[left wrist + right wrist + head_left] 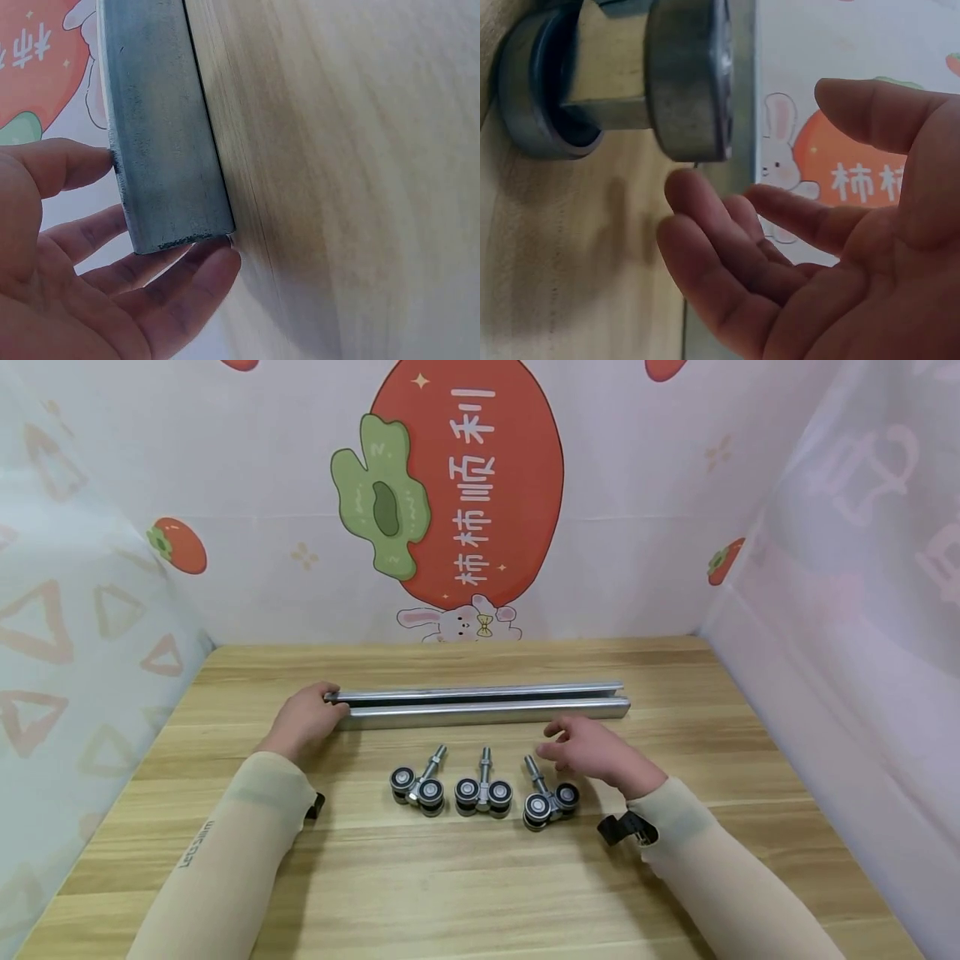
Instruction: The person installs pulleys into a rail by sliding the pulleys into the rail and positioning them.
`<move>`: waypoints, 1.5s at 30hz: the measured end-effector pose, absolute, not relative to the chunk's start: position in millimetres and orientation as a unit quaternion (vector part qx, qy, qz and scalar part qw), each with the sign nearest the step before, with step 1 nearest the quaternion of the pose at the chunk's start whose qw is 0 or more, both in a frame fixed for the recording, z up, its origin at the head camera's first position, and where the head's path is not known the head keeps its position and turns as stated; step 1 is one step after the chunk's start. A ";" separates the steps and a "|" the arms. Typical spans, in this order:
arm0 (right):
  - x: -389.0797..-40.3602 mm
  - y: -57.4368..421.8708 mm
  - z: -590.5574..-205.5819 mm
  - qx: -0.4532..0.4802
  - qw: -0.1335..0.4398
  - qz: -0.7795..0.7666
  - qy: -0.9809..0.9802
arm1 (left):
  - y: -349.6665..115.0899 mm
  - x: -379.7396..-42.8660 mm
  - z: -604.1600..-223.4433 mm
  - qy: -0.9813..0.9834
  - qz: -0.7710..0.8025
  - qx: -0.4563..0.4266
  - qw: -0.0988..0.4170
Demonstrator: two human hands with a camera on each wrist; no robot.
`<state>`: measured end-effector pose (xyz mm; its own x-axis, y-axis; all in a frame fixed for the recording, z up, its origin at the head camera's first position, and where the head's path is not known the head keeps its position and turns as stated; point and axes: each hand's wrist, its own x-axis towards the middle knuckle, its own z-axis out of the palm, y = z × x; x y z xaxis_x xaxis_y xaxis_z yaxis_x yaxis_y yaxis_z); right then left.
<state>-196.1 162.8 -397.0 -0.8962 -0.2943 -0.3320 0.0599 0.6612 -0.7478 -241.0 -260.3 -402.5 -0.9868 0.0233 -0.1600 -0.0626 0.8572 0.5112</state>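
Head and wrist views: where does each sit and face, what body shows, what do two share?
Head: worn there, facing forward and down at rail, roller brackets; left grip, right grip, sleeves show.
Left wrist: worn there, facing the rail's end; left grip shows.
Right wrist: worn there, facing roller bracket, backdrop; right grip shows.
Head and left wrist share the rail's end.

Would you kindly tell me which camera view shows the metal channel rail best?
The head view: it shows the metal channel rail nearly whole, including its slot. The left wrist view shows only one end, at the left hand; the right wrist view, just a strip behind a trolley wheel.
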 end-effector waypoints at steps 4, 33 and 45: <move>-200.9 161.6 -402.2 -0.051 0.268 -0.422 0.865 | -260.3 -241.7 -402.8 0.960 0.267 -0.010 0.088; -211.2 136.6 -422.9 -0.062 0.285 -0.342 0.893 | -261.7 -251.1 -408.3 0.966 0.242 0.020 0.093; -223.6 146.5 -419.0 -0.011 0.289 -0.397 0.871 | -262.0 -249.8 -404.6 0.965 0.245 0.015 0.096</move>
